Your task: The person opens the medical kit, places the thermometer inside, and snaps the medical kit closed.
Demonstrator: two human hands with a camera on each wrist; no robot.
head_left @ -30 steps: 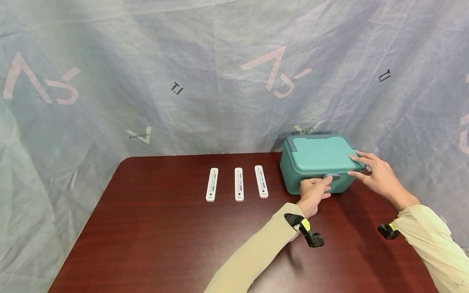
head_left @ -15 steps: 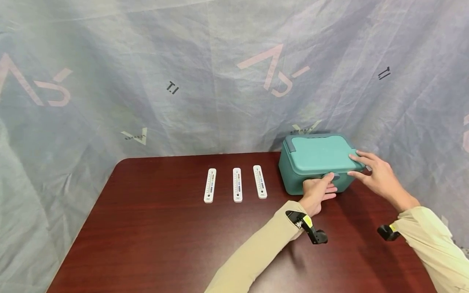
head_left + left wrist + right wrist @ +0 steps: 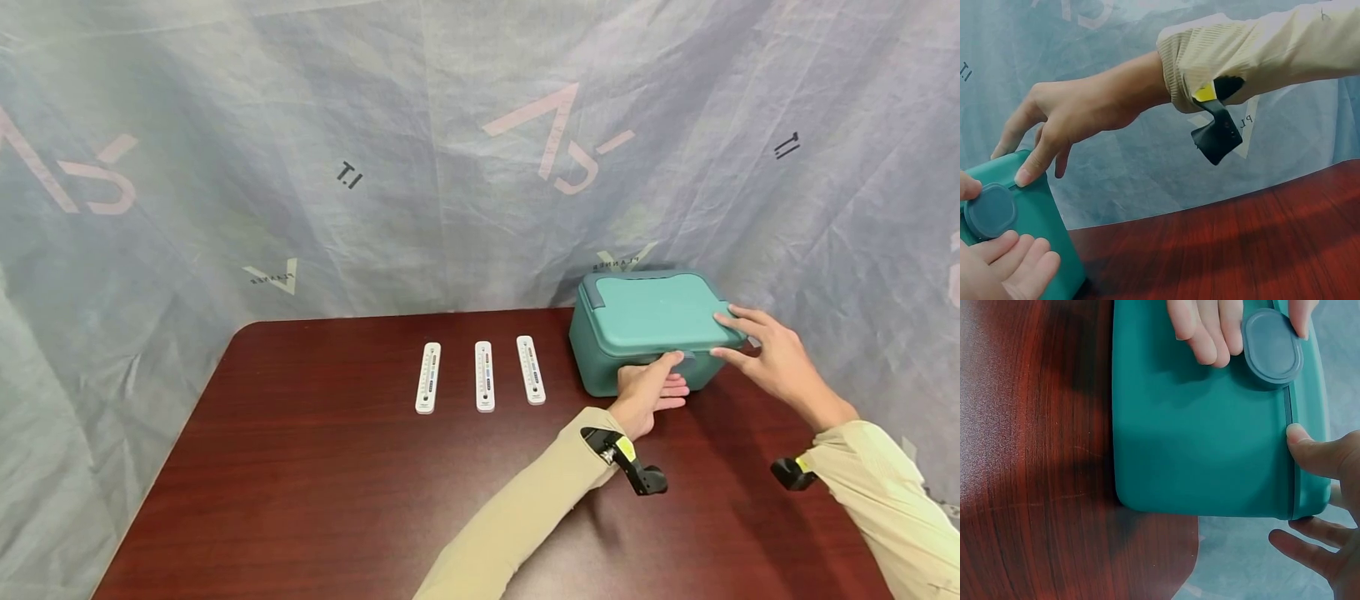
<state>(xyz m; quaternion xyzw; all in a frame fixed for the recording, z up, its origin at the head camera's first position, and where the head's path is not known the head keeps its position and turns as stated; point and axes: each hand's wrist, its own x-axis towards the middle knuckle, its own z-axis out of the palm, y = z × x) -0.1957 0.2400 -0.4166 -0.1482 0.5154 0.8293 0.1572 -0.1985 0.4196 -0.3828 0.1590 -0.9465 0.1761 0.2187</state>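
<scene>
A teal storage box [image 3: 660, 312] with its lid down stands at the table's back right. My left hand [image 3: 647, 392] is at its front, palm turned up. The thumb meets one edge of the oval grey-blue latch [image 3: 1272, 347], and the fingertips sit at the opposite edge. At the box's right front corner, my right hand [image 3: 780, 358] grips the lid. Its thumb [image 3: 1316, 453] presses along the front seam, while the other fingers reach over the top and side. Three white thermometers, left [image 3: 428, 377], middle [image 3: 484, 377] and right [image 3: 531, 370], lie left of the box.
The dark red wooden table [image 3: 322, 467] ends at a rounded back left corner. A grey-blue printed cloth [image 3: 412, 150] hangs behind it and at the sides, close to the box's back. Black camera mounts [image 3: 645, 479] stick out from both wrists.
My left fingers have straightened and spread below the latch, with the thumb staying at it. My right hand keeps its place on the lid corner. The view has shifted slightly.
</scene>
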